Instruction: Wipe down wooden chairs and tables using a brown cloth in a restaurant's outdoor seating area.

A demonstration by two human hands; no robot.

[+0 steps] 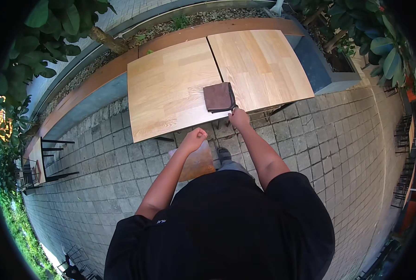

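A flat, square brown pouch with a black edge lies on the near side of the wooden table, close to the seam between its two tops. My right hand is closed at the pouch's near right corner, where a short dark strap or tab meets my fingers. My left hand is held in a loose fist just off the table's front edge; what it holds, if anything, is hidden. Below that fist shows a tan, square panel, perhaps a seat; whether the hand touches it I cannot tell.
Behind the table runs a low planter wall with a brown ledge, gravel and leafy trees. Grey paving surrounds me. A small table stands at the left, with several chairs and tables along the right.
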